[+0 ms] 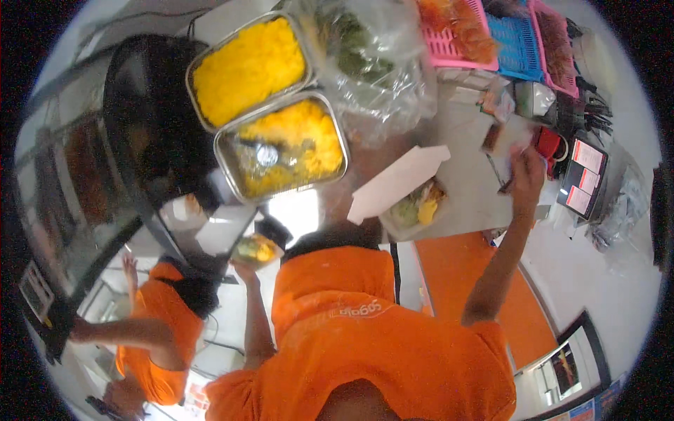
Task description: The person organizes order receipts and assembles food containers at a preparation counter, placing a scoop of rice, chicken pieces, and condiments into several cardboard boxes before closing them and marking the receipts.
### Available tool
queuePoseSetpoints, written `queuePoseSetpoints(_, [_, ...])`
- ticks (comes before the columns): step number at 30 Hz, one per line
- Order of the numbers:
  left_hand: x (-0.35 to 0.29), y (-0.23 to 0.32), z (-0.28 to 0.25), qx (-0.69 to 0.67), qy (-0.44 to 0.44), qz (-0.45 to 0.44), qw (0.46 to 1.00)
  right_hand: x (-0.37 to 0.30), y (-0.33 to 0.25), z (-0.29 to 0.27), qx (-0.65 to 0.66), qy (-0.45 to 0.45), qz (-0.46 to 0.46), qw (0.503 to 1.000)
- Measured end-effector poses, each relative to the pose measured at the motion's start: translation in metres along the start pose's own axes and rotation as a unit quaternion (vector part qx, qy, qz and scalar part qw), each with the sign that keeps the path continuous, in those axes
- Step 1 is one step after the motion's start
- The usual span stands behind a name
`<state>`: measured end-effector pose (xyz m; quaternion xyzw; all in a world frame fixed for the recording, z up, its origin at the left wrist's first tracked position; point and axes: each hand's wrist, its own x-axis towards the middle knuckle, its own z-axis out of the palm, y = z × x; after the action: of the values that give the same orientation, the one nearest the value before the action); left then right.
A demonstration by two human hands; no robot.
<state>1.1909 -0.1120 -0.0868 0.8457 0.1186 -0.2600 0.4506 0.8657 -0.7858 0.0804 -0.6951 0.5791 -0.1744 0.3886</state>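
Observation:
On the left, my left hand holds a small open takeaway box with yellow and green food in it, off the counter's edge. At the counter's right side, my right hand reaches out with its fingers bunched. A pale, blurred thing lies at the fingertips, too smeared to name. Near those fingers is a small brown item, with a red object just beyond. Between my arms, a second takeaway box of greens and a yellow piece stands at the counter edge, its long white lid flap raised.
Two metal trays of yellow food, a full one and a part-emptied one, stand left of a clear plastic bag of greens. Pink and blue baskets line the back. A tablet stands right. Another person works at left.

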Motion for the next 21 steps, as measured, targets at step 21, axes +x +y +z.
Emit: queuePoseSetpoints(21, [-0.001,-0.009,0.006,-0.040,-0.054,0.068,0.995,-0.326,-0.159,0.350,0.098,-0.498,-0.278,0.816])
